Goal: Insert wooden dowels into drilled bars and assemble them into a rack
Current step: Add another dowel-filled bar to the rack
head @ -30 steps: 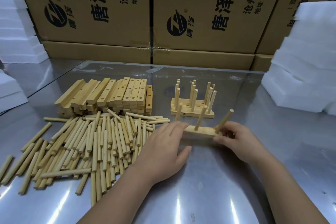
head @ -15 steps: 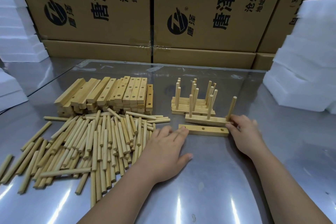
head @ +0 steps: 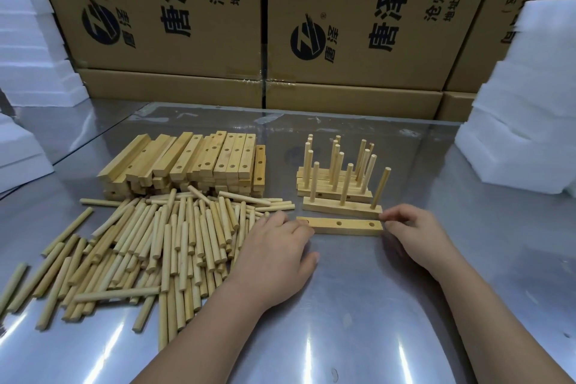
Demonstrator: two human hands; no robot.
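**Work surface.** A reflective metal table (head: 374, 305) carries all parts.

**Task parts.**
- Empty bar (head: 352, 225): lies flat, near the centre of the table, long side across the view. Three drilled holes face up and none holds a dowel.
- Doweled bar (head: 330, 207): lies just behind the empty bar and parallel to it. Three dowels stand in it, roughly upright.
- Finished bars (head: 330, 193): a group of further bars with standing dowels, packed directly behind the doweled bar.
- Stack of drilled bars (head: 218, 159): sits at the left rear, several layers high, with holes visible on the top faces.
- Loose dowels (head: 162, 237): a wide pile in front of the stack, lying flat and crossing one another.

**Hands.**
- Left hand (head: 277, 256): palm down on the table, fingers extended and relaxed, holding nothing. The fingertips cover the left end of the empty bar and meet the right edge of the loose dowels.
- Right hand (head: 414, 237): fingers curled, with the tips at the right end of the empty bar, beside the end of the doweled bar. Whether they pinch the bar or merely touch it cannot be determined.

**Surroundings.** Printed cardboard boxes (head: 187, 25) line the rear. White foam blocks (head: 523, 103) are stacked at both sides.
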